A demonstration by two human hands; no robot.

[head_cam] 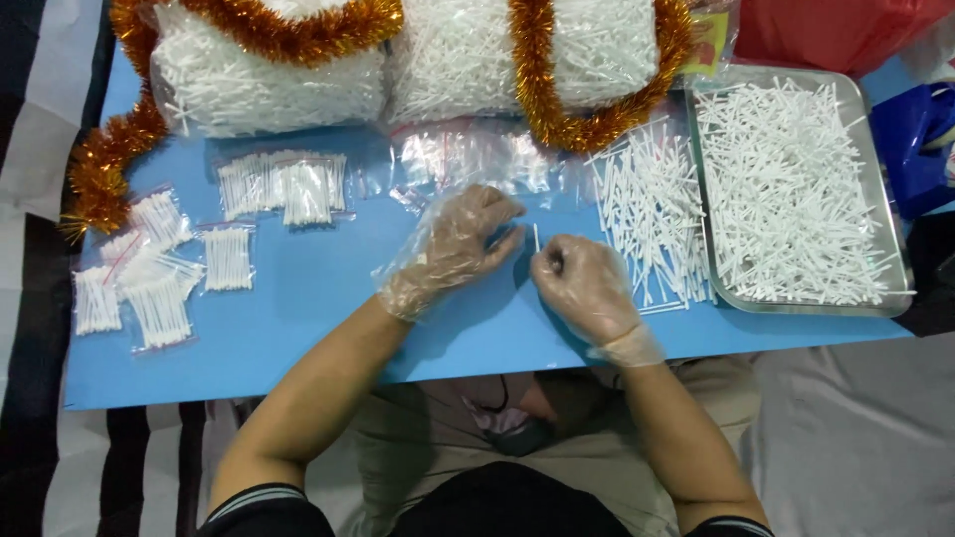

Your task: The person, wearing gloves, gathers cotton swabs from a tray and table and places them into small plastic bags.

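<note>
Blue table [298, 328] carries small filled bags [149, 278] at left of frame. My left hand [453, 249] hovers with loosely curled fingers, holding nothing. My right hand [582, 283] pinches a cotton swab [536, 238] at centre, upright, long axis pointing toward frame top. Slippery gloves could let it drop among the loose swabs [647, 219].

- Two gloved hands at work, the left hand [453, 249] and the right hand [587, 288], over one blue table [318, 328].
- One metal tray [888, 199] heaped with cotton swabs beyond counting.
- One loose pile of swabs [647, 214] beside it.
- Two large bags of swabs [269, 85], each ringed with orange tinsel [542, 70].
- About seven small filled packets [227, 259] at left; the exact number cannot be told.
</note>
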